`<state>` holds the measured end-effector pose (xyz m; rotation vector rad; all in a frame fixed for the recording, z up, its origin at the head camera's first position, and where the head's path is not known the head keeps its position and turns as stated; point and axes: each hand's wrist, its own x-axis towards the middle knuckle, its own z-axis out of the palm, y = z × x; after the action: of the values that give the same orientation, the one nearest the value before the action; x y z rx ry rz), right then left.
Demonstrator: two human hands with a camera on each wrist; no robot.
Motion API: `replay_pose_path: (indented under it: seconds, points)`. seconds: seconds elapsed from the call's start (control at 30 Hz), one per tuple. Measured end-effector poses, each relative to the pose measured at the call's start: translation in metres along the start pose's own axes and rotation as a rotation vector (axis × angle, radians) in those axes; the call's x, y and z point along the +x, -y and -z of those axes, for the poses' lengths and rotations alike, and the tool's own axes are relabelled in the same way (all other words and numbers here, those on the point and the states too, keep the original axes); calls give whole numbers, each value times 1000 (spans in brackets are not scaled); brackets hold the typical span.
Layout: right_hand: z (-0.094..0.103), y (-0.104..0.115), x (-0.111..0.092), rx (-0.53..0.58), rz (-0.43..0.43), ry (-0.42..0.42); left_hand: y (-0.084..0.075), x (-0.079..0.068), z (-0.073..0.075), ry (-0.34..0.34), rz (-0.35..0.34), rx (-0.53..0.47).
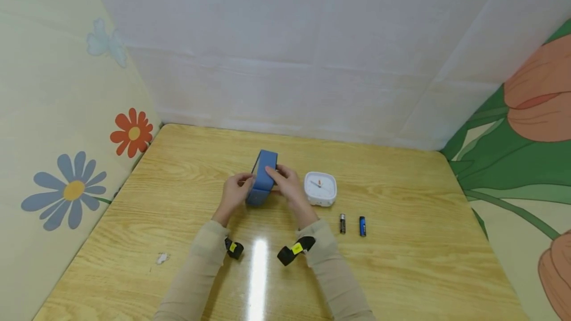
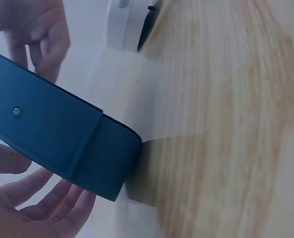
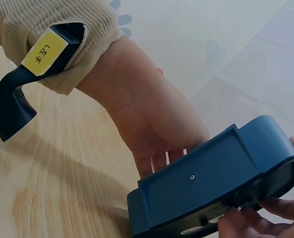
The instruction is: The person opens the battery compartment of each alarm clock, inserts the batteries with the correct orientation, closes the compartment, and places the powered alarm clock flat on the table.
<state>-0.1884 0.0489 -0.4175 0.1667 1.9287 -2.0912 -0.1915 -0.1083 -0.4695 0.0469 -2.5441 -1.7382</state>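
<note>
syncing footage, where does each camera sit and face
Head: worn on head, facing forward and down at the table; sleeves, left hand, right hand show.
Left wrist: worn there, facing the blue case; both hands partly show.
Right wrist: worn there, facing the blue case; both hands, left sleeve show.
Both wrist views share the blue case.

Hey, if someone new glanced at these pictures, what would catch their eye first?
Probably the blue, boxy, plastic-looking object, held between the left hand and right hand near the middle of the light wooden table. In the head view, a white rounded-square clock sits to its right, with a black cylindrical battery and a blue one nearer the person. Large orange printed flowers at the far right likely draw the eye too.
</note>
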Motion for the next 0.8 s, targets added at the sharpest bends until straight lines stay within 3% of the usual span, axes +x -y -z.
replay_pose_path:
  seconds: [0.3, 0.63, 0.8]
  points:
    - [-5, -8, 4, 13, -52, 28, -9, -3, 5, 7, 18, -20]
    - [-12, -9, 3, 17, -52, 44, -18, -6, 15, 106, 8, -47]
    - [-16, -10, 4, 50, -80, 40, -23, -5, 16, 129, -35, 21]
